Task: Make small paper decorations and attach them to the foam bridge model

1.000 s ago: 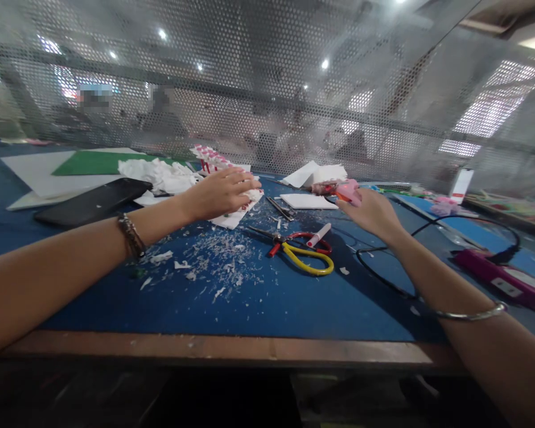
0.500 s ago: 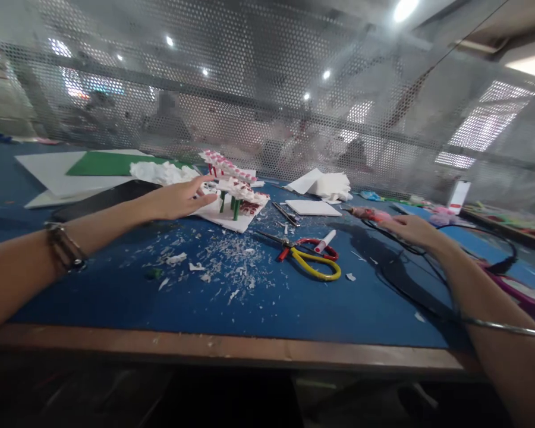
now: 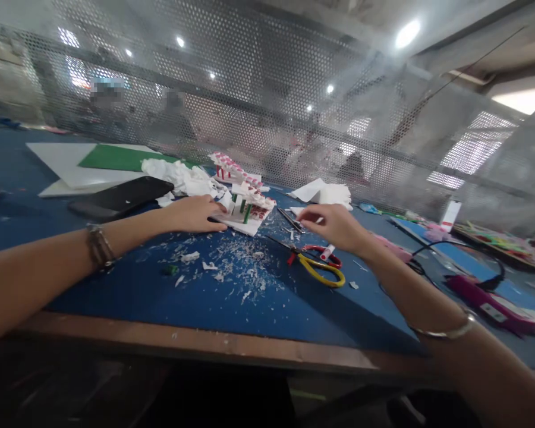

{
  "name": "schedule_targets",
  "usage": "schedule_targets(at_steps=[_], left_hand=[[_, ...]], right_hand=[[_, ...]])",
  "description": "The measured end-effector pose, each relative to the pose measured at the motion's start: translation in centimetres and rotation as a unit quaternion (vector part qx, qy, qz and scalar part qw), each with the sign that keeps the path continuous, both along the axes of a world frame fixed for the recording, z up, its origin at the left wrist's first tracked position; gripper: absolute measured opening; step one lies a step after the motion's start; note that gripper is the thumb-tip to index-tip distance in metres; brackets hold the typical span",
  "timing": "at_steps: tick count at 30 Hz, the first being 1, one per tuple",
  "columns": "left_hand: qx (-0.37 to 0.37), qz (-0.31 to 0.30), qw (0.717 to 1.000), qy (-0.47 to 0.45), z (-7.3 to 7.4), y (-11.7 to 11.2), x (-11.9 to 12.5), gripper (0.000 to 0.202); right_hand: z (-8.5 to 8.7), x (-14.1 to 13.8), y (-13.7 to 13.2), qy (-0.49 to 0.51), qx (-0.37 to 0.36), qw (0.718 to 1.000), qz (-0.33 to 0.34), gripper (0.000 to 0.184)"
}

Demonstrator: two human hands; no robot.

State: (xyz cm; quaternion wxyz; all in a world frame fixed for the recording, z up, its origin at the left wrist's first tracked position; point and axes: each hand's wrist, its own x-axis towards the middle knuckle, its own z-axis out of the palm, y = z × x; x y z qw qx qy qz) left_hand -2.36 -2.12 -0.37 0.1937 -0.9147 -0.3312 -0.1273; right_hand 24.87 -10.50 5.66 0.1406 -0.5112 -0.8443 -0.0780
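Observation:
At the middle left, my left hand point(image 3: 198, 214) has its thumb and fingers on either side of the near-left corner of a small white paper model point(image 3: 252, 202) with green posts and red-brown marks. My right hand point(image 3: 334, 224) hovers over the blue table with curled fingers apart and nothing visible in them. Just left of its fingertips lie metal tweezers point(image 3: 290, 220), and a white pad is mostly hidden behind the hand. Scissors point(image 3: 323, 273) with yellow and red handles rest below it, beside a white marker-like tube point(image 3: 327, 252).
A second model with pink dots point(image 3: 232, 166) stands behind. Crumpled white tissue point(image 3: 182, 178), a black phone-like slab point(image 3: 120, 199) and a green sheet point(image 3: 116, 158) lie left. White scraps point(image 3: 245, 267) litter the middle. A magenta device point(image 3: 490, 303) with a black cord sits right.
My right hand has left the pink corded tool and moved left, over the white pad. My left hand has come down to the model's base, its fingers closing around the corner.

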Motion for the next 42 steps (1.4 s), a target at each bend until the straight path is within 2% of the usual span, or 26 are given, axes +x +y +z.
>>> schedule_targets(at_steps=[2,3,7,11,19,28,32,42], left_hand=[[-0.047,0.028,0.998,0.015,0.2,-0.2,0.1,0.043],[-0.061,0.037,0.997,0.019,0.3,-0.4,0.2,0.044],[-0.065,0.044,0.997,0.015,0.6,-0.9,0.3,0.045],[-0.090,0.071,0.993,0.013,0.6,-1.0,0.5,0.043],[-0.108,0.063,0.992,0.000,0.4,-0.4,0.5,0.042],[-0.134,0.067,0.989,0.003,0.6,-0.3,0.5,0.047],[-0.168,0.069,0.983,0.003,0.7,-0.1,0.5,0.055],[-0.190,0.068,0.979,-0.010,0.7,-0.1,0.6,0.057]], right_hand=[[-1.0,-2.0,1.6,-0.043,0.000,0.996,0.077,0.024],[-1.4,-2.5,2.5,-0.056,0.004,0.995,0.088,0.025],[-2.9,-3.1,6.1,-0.095,0.011,0.990,0.099,0.029],[-3.8,-3.0,7.9,-0.125,0.013,0.987,0.098,0.028],[-4.2,-3.3,7.9,-0.188,0.051,0.978,0.071,0.028],[-4.4,-2.6,8.6,-0.249,0.095,0.960,0.087,0.030],[-4.4,-2.6,8.7,-0.257,0.103,0.957,0.089,0.029],[-4.3,-3.2,8.2,-0.272,0.100,0.954,0.072,0.028]])
